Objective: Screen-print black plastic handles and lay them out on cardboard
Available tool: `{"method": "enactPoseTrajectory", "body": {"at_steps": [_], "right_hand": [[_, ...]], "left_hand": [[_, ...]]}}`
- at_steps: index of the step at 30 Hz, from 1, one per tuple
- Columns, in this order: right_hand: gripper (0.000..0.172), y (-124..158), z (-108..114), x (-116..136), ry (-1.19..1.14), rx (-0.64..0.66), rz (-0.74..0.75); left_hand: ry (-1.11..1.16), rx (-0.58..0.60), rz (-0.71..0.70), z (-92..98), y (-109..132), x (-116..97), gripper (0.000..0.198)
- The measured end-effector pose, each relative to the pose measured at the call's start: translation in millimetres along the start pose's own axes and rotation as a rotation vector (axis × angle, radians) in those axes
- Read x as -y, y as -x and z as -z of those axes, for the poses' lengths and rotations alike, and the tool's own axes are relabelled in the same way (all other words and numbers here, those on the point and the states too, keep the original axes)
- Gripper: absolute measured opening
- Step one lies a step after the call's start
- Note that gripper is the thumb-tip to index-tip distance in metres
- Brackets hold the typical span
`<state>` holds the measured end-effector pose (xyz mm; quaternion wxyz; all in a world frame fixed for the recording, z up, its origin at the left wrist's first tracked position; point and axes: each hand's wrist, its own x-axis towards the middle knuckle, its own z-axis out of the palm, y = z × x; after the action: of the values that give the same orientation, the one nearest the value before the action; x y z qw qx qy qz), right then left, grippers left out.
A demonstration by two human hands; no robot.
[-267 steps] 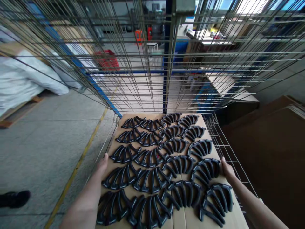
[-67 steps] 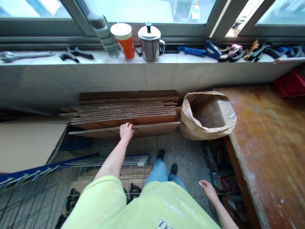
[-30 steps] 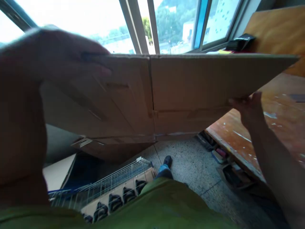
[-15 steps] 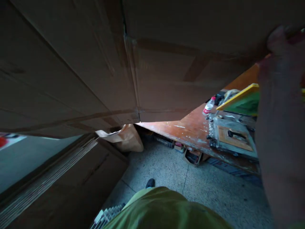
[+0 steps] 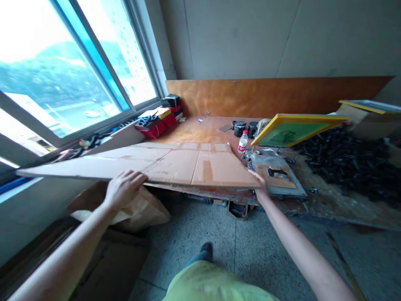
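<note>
A large flattened cardboard sheet [image 5: 175, 165], creased and patched with brown tape, lies nearly level over the left part of the wooden workbench [image 5: 194, 129]. Its near edge sticks out past the bench front. My left hand [image 5: 125, 188] is closed over that near edge, knuckles on top and the thumb hidden. At the sheet's right corner my right hand [image 5: 260, 184] grips the edge, partly from below. Just right of this hand stands a screen-printing base [image 5: 275, 173] with a black handle, below a raised yellow-framed screen [image 5: 299, 127].
A bottle with a red cap [image 5: 243, 142] and black tubs [image 5: 240, 128] stand behind the sheet. Red boxes [image 5: 156, 127] sit by the window. A pile of black parts [image 5: 354, 163] covers the bench's right. A brown paper sack [image 5: 144, 211] stands below the left hand.
The cardboard sheet has come down from in front of my view to a nearly flat position over the bench. Both hands now show on its near edge.
</note>
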<state>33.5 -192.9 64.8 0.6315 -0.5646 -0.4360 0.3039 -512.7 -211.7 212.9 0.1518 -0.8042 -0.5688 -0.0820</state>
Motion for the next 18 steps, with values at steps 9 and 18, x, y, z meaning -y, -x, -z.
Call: {"method": "enactPoseTrajectory", "body": {"at_steps": [9, 18], "right_hand": [[0.050, 50.2, -36.9, -105.7, 0.136, 0.310, -0.506], [0.052, 51.8, -64.0, -132.1, 0.375, 0.161, -0.453]], "left_hand": [[0.078, 0.274, 0.211, -220.4, 47.2, -27.3, 0.033], [0.027, 0.322, 0.199, -274.0, -5.5, -23.2, 0.032]]}}
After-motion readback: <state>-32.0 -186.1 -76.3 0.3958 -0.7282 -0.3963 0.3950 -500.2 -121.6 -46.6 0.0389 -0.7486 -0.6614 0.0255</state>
